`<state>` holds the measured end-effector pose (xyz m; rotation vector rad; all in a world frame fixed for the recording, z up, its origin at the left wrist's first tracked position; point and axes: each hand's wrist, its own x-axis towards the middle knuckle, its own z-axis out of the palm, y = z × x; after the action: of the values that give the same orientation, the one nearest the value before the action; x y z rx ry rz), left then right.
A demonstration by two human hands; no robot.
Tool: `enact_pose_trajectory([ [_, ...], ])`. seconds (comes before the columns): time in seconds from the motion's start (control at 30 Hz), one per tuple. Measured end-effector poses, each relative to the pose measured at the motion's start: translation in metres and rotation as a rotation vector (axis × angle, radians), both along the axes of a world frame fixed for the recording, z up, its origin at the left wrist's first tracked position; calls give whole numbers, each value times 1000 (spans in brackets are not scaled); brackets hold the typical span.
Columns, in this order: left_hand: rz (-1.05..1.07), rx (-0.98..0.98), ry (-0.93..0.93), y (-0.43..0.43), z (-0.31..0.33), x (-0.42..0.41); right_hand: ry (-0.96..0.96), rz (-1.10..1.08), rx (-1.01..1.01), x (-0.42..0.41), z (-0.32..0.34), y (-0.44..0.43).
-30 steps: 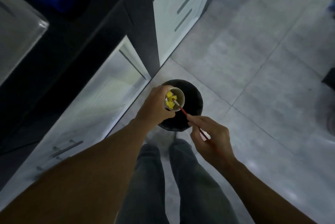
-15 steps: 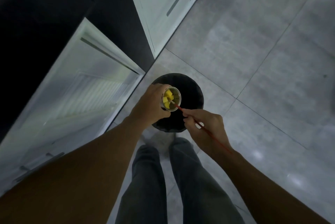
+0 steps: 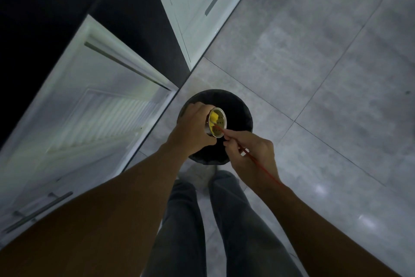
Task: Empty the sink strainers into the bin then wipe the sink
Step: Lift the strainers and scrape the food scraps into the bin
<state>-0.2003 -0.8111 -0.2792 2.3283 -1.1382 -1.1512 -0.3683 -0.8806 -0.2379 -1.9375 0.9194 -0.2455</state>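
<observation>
My left hand (image 3: 190, 127) grips a round metal sink strainer (image 3: 219, 127), tilted on its side over a black round bin (image 3: 238, 108) on the floor. Yellow food bits (image 3: 213, 117) cling inside the strainer at its upper part, and its drain holes show below them. My right hand (image 3: 249, 153) pinches a thin red stick (image 3: 253, 160) whose tip pokes into the strainer. The sink is out of view.
White cabinet doors (image 3: 89, 119) with bar handles stand to the left of the bin, with a dark gap and another white cabinet (image 3: 202, 7) behind. Grey floor tiles (image 3: 325, 74) spread to the right. My legs in dark trousers (image 3: 213, 220) stand just before the bin.
The strainer has tipped further onto its side over the bin, and fewer yellow bits show inside it. The stick tip has kept working within the strainer. The view has swung further downward.
</observation>
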Motion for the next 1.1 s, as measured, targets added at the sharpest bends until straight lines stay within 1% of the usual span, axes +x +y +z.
enact_pose_trajectory([
  [0.13, 4, 44, -11, 0, -3, 1, 14, -43, -57, -6, -8, 2],
  [0.23, 5, 70, -18, 3, -5, 1, 17, -74, -42, -11, -8, 6],
  [0.33, -1, 73, -13, 3, -5, 0, -3, -12, -19, -7, -12, 9],
  [0.43, 4, 65, -5, 3, -5, -1, 21, 55, 18, -2, -18, 10],
  [0.53, 6, 64, -3, 3, -6, -1, 33, 5, 34, -1, -20, 8],
  [0.73, 18, 65, -19, 2, -9, -3, 1, -35, -26, -3, -16, 11],
  [0.9, 31, 75, -16, 5, -12, -3, -4, 67, 35, 3, -22, 11],
  [1.0, 16, 79, -15, 10, -12, 0, -9, 38, 33, 1, -28, 7],
  [1.1, 16, 81, -31, 12, -12, 1, -11, -43, 24, -6, -32, 5],
])
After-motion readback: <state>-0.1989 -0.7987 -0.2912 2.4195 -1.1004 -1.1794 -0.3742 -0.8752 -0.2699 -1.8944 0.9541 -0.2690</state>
